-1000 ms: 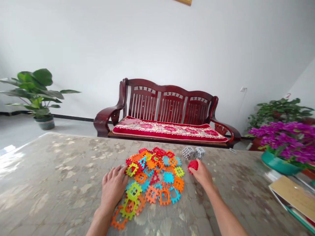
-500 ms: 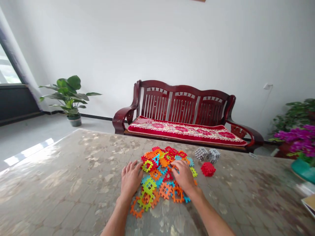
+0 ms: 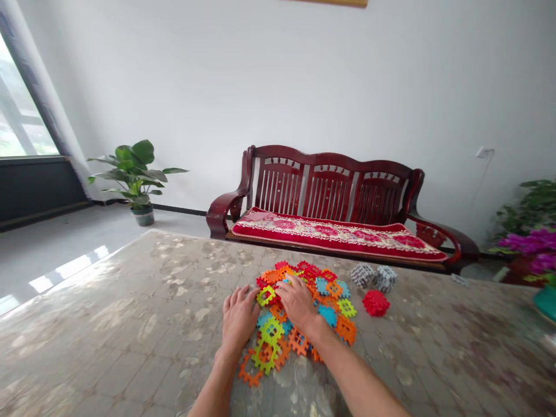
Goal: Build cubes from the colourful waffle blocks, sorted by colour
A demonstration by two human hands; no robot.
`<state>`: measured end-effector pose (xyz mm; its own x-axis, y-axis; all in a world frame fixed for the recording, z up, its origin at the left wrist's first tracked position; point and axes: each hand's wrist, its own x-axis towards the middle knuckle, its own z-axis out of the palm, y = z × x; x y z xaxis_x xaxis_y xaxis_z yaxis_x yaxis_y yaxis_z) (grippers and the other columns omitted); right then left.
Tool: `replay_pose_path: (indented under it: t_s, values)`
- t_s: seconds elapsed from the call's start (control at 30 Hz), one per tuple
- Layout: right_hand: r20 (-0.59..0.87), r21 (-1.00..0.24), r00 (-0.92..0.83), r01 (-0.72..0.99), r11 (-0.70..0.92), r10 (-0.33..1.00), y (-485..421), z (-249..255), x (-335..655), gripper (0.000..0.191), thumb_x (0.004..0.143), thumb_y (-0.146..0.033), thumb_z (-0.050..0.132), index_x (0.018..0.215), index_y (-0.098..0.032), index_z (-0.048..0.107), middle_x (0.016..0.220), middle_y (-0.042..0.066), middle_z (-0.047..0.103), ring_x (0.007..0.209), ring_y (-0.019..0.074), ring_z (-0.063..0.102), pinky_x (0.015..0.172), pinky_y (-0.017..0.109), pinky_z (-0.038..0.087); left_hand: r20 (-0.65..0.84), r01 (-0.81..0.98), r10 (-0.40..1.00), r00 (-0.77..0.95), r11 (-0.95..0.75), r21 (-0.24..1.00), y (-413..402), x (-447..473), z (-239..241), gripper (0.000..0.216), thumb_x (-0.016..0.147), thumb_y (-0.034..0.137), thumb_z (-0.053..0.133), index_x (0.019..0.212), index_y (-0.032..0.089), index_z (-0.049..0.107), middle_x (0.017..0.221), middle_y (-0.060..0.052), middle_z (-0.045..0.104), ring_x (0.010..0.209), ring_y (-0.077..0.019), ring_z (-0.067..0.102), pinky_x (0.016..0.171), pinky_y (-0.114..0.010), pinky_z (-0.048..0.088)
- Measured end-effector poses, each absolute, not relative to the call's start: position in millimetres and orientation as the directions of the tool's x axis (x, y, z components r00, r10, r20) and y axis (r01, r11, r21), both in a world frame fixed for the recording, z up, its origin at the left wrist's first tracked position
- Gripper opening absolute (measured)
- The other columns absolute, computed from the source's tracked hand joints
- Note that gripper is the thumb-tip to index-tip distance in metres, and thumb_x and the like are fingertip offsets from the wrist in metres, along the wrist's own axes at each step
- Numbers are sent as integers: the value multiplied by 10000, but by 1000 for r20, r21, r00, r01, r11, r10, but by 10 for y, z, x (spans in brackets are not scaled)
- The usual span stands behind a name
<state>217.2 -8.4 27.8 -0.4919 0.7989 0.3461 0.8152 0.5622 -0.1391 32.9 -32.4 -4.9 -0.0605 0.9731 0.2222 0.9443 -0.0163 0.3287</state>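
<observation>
A loose pile of toothed plastic puzzle tiles in orange, red, lime and blue lies on the table before me, many with cut-out centres. My left hand (image 3: 241, 315) rests palm down at the pile's left edge, fingers stretched out, their tips near a lime tile (image 3: 266, 296). Over the upper middle of the pile is my right hand (image 3: 297, 301), its fingers apart and touching the tiles beneath; the blue piece there is mostly covered. Right of my right wrist lie a solid blue tile (image 3: 328, 315) and an orange tile (image 3: 346, 329).
A red spiky cluster (image 3: 376, 303) and two grey knobbly ones (image 3: 385, 278) sit right of the pile on the patterned tablecloth (image 3: 174, 324). Behind the table stands a wooden bench (image 3: 330, 185). Potted plants (image 3: 143, 174) flank the room; purple flowers (image 3: 530, 249) are at right.
My right hand has moved left across the pile, over the blue letter A, uncovering tiles on the right. My left hand stays by the left edge. The view has shifted slightly.
</observation>
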Motion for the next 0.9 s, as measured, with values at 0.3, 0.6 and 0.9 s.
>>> replay_pose_path:
  t_s: [0.3,0.6,0.9]
  values:
    - [252,-612,-200,725,316,947,-350,532,2761,432,908,-175,426,1281,-254,628,1300,37,664,1217,188,591,1062,357,432,245,951,968,-50,-29,309,-329,326,-72,411,931,308,443,1301,333,619,1419,-44,566,1366,-262,408,1149,-468,256]
    - [65,-548,-164,818,172,984,-384,466,3696,485,826,-157,452,1264,-225,649,1305,65,657,1235,205,576,1083,362,399,208,964,975,-78,21,264,-292,370,-69,439,923,289,425,1325,314,598,1415,-63,559,1374,-268,404,1159,-479,238]
    - [136,-508,136,860,-49,981,-566,160,3641,488,815,-210,528,1296,-195,605,1260,87,653,1151,226,616,982,334,470,221,969,974,-46,-10,245,-312,342,-56,442,930,290,408,1331,327,590,1416,-45,560,1370,-256,405,1158,-471,247]
